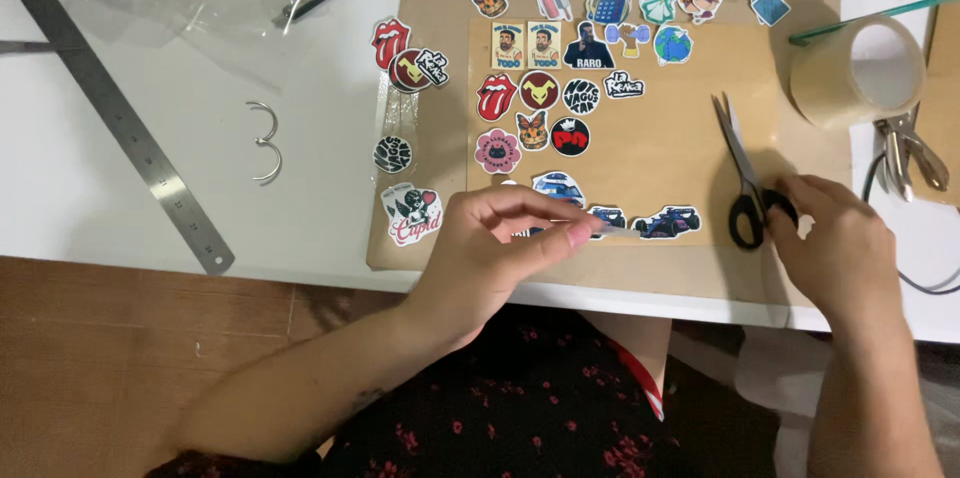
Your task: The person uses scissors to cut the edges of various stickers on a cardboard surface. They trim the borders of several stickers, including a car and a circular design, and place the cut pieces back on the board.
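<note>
Two hands at a board of cut stickers, one pair of scissors.

I see the left hand (500, 243) pinching a thin pale strip (612, 231) over the board's near edge; the right hand (835, 243) rests fingers on the handles of the scissors (745, 173), grasp not clear. I count roughly two dozen stickers (560, 88) on the board (660, 153), one tape roll (855, 73), one steel ruler (120, 128).

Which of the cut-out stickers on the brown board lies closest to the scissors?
The dark blue race-car sticker at the board's lower edge. It lies just left of the black-handled scissors, which the right hand touches; the other stickers lie further left or higher up.
</note>
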